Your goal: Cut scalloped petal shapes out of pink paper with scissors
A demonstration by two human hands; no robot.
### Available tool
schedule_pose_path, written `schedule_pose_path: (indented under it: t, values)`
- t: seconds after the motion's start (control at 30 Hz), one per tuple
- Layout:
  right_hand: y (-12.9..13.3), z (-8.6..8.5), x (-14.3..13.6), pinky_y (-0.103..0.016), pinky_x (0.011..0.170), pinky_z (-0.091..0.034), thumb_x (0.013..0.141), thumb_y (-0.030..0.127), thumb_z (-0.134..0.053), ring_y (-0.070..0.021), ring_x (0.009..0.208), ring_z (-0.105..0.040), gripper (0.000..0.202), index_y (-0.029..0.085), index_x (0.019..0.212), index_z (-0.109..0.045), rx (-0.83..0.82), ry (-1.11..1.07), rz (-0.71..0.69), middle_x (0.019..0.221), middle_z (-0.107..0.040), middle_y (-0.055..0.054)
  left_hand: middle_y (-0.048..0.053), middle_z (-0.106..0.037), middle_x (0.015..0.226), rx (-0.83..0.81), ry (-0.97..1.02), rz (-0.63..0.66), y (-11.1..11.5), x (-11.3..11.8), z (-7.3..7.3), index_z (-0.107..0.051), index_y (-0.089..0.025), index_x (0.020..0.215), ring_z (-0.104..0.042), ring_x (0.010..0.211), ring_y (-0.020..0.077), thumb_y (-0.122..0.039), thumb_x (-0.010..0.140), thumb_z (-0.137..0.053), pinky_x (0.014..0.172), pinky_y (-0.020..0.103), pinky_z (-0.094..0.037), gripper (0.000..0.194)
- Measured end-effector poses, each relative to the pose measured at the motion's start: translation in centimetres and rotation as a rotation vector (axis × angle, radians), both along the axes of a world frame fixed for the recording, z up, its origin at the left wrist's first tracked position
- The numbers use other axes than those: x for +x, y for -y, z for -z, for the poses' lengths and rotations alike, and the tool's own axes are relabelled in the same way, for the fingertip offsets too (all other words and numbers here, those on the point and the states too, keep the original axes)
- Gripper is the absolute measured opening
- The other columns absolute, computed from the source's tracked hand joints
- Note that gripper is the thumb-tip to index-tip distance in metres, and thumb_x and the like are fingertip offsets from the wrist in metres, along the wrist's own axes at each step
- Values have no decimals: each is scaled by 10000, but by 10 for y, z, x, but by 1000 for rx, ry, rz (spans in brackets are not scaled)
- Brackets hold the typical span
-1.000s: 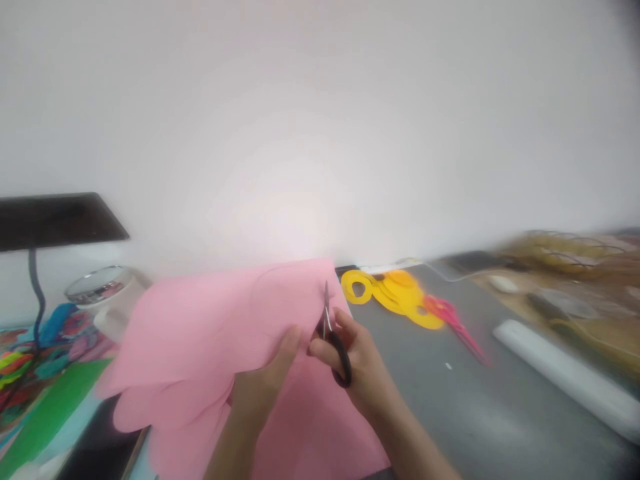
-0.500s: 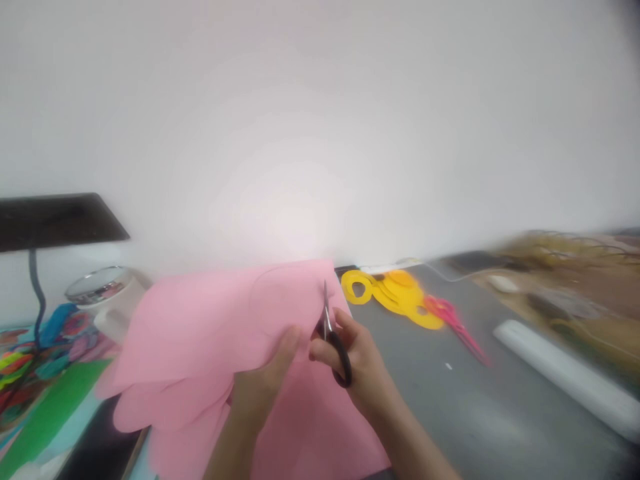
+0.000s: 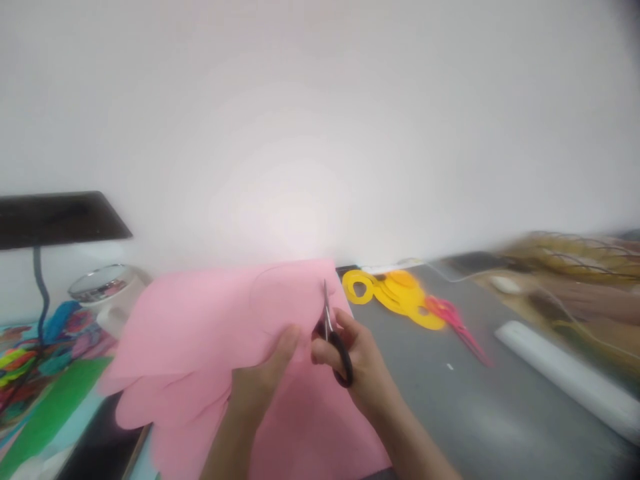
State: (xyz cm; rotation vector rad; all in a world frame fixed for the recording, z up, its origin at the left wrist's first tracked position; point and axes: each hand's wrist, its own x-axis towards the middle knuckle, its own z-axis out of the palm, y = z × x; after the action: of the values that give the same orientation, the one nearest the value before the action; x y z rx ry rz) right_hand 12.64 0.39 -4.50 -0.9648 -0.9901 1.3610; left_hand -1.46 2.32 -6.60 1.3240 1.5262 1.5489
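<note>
My right hand point(image 3: 357, 357) grips black-handled scissors point(image 3: 342, 360), their blades pointing up and away over the right part of a large pink sheet point(image 3: 200, 313). A faint curved line is drawn on the sheet, left of the blades. My left hand point(image 3: 267, 377) holds the sheet's near edge, with the thumb on top and the other fingers hidden beneath. More pink pieces with rounded edges lie below the sheet at its left and near side.
Yellow cut-out shapes point(image 3: 400, 297) and pink scissors point(image 3: 460, 330) lie on the grey table point(image 3: 450, 413). A white bar point(image 3: 565, 377) is at right. Left are a white mug point(image 3: 117, 310), coloured yarn, a green sheet point(image 3: 55, 403) and a dark screen point(image 3: 60, 219).
The view has shifted very slightly. Both hands, the scissors and the pink sheet keep nearly the same positions.
</note>
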Motion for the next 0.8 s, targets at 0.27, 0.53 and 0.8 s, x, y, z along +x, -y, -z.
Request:
schedule_pose_path:
  t: [0.27, 0.53, 0.8]
  values:
    - [0, -3, 1, -212, 542, -326, 581, 199, -806, -84, 567, -417, 334, 168, 762, -526, -23, -66, -29, 617, -540, 52, 72, -720, 925, -99, -11, 123, 7, 0, -18, -714, -246, 855, -637, 1002, 323, -423, 640, -747, 1001, 544, -434, 281]
    - [0, -2, 1, -197, 499, -276, 602, 199, -805, -67, 526, -362, 358, 168, 843, -542, -2, -61, -29, 588, -490, 75, 81, -710, 928, -65, -40, 105, 5, 2, -17, -709, -221, 898, -622, 1016, 321, -500, 635, -731, 1041, 530, -391, 384]
    - [0, -2, 2, -216, 543, -309, 621, 224, -785, -85, 563, -382, 366, 169, 884, -536, 2, -12, -26, 615, -506, 61, 83, -704, 909, 3, -74, 82, 2, -2, -10, -707, -228, 927, -619, 1012, 315, -531, 655, -717, 992, 530, -437, 407]
